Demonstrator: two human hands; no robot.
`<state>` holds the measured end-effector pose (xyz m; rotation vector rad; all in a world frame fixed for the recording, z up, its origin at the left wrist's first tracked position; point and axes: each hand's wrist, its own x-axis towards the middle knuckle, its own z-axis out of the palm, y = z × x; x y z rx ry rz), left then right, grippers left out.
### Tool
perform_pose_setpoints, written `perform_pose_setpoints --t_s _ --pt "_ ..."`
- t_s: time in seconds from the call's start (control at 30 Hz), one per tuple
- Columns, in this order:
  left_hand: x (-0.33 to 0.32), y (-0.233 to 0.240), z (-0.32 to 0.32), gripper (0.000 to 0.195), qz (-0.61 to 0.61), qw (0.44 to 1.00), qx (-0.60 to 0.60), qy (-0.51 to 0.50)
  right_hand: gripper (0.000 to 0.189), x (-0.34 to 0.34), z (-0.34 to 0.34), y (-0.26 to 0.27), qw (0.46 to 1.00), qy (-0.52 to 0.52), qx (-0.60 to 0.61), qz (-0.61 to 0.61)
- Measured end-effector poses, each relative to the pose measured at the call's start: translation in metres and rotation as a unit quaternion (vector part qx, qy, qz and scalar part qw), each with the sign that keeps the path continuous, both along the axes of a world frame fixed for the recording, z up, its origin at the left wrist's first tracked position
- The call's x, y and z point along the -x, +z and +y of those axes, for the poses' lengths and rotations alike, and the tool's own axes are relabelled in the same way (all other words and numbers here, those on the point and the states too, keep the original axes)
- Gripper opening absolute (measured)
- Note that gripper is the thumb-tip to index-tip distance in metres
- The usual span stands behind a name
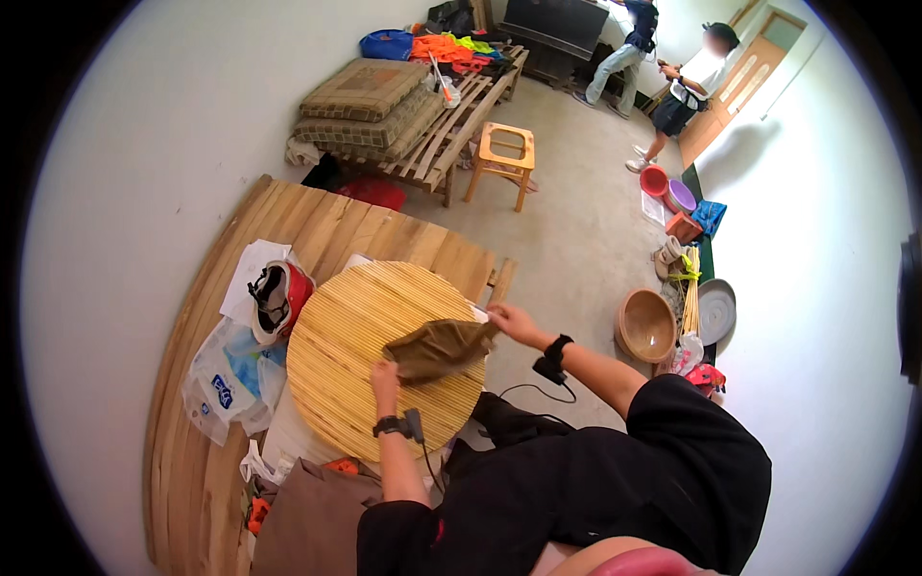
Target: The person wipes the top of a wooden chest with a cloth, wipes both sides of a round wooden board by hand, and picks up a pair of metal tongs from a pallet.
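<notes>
A brown piece of cloth [439,351] is stretched between both hands above a round mat of yellow slats [360,309]. At its near left end, my left hand [385,378] grips the fabric. My right hand [511,322] pinches the far right end, close to the mat's right rim. Parts of the cloth look blurred. Straps with small devices and cables circle both wrists. The round mat lies on a wooden plank platform [346,223], with pale sheets partly under it.
Left of the mat are a red helmet [282,299] and a plastic bag [238,374]. Brown fabric [317,518] lies nearby. Beyond stand a wooden stool [508,151] and a slatted bench with stacked cushions [364,90]. A large brown bowl [646,324] sits rightward. Two people stand farther off.
</notes>
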<state>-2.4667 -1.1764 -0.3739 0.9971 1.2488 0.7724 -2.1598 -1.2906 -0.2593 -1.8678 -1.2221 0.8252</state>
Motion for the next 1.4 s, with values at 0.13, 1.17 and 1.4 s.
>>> perform_pose_setpoints --t_s 0.13,1.17,1.4 --pt "0.018 0.093 0.019 0.009 -0.049 0.996 -0.065 0.028 0.029 -0.013 0.025 0.048 0.979 -0.048 -0.088 0.176" --pt "0.016 -0.007 -0.099 0.055 0.444 0.877 -0.103 -0.15 0.094 0.029 0.021 -0.126 0.888 0.29 0.169 -0.315" --pt "-0.006 -0.033 -0.123 0.032 0.425 0.882 -0.175 -0.104 0.036 0.029 0.026 -0.117 0.892 0.327 0.179 -0.257"
